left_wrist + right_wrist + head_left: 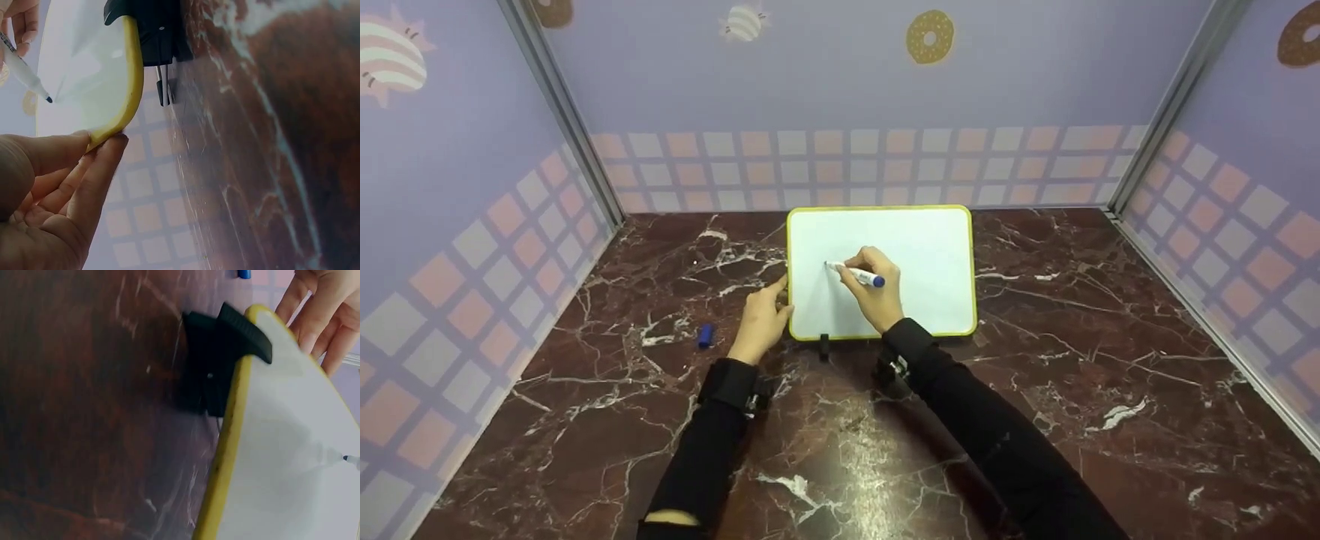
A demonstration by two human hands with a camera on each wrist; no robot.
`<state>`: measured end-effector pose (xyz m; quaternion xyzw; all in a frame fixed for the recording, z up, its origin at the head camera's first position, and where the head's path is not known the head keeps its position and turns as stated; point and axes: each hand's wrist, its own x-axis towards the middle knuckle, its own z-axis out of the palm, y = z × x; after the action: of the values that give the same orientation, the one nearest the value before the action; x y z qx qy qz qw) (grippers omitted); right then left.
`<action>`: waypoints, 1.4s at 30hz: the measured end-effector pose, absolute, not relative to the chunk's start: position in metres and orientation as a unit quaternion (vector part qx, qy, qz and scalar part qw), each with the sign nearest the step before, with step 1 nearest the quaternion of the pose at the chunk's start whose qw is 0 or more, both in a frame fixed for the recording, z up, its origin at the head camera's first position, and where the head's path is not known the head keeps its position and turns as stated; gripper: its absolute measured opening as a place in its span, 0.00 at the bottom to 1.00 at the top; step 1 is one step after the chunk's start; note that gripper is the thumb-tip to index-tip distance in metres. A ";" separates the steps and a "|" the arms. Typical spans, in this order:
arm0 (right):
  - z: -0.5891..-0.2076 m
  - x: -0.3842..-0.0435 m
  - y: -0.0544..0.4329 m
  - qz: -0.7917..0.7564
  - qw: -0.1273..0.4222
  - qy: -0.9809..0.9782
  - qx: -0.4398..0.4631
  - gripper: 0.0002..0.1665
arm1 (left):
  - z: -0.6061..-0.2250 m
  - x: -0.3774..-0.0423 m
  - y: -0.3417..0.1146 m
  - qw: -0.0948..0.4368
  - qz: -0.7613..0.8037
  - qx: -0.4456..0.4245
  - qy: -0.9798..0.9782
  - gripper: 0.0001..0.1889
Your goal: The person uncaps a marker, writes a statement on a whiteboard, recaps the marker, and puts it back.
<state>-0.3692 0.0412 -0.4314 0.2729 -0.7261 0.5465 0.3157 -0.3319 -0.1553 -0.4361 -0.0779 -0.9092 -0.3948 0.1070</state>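
A small whiteboard (915, 247) with a yellow frame stands tilted back on the table, its lower edge in a black clip stand (824, 346). My right hand (879, 289) pinches a white marker (855, 272) with a blue end, its dark tip right at the board's left part. My left hand (763, 316) grips the board's left edge; in the left wrist view the thumb lies on the front of the yellow rim (133, 73) and the fingers (98, 185) are behind it. The writing surface shows no clear strokes. Left of the left hand lies a blue marker cap (705, 335).
The table (1080, 420) has a dark red marble pattern with white veins. Patterned panels rise at the back (840, 90) and on both sides, joined by metal corner posts (1162, 105).
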 end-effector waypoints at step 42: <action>-0.430 -0.361 0.047 0.487 0.364 -0.742 0.284 0.18 | -0.440 -0.331 -0.156 0.134 -0.402 -0.090 -0.902 0.29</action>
<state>-0.3611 0.0471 -0.4299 0.2840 -0.7417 0.4868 0.3637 -0.3313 -0.1556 -0.4398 -0.0897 -0.9015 -0.4016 0.1340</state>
